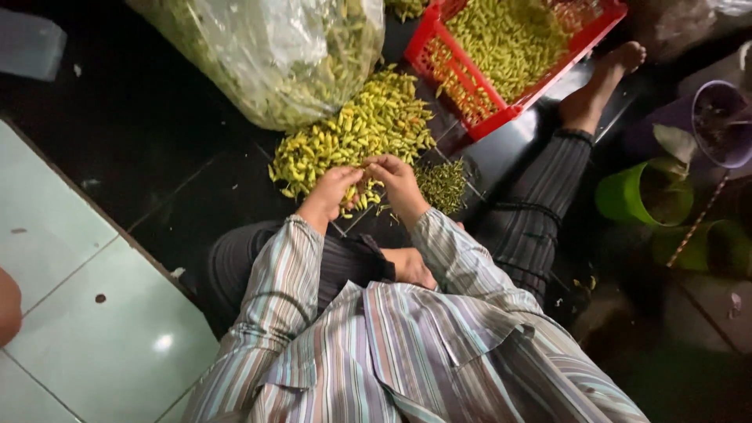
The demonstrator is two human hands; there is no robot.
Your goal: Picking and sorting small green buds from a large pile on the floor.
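Note:
A heap of small yellow-green chili peppers (360,125) lies on the dark floor in front of me. My left hand (335,188) and my right hand (398,182) meet at the near edge of the heap, fingers curled together around a pepper between them. Beside my right hand lies a small pile of green stems (443,185). Striped shirt sleeves cover both forearms. I sit on the floor with one leg stretched out to the right.
A red plastic crate (470,86) full of peppers stands at the back right. A big clear plastic bag (274,55) of peppers sits at the back left. Green buckets (638,196) and a purple container (721,125) stand at the right. Pale tiles (70,298) lie left.

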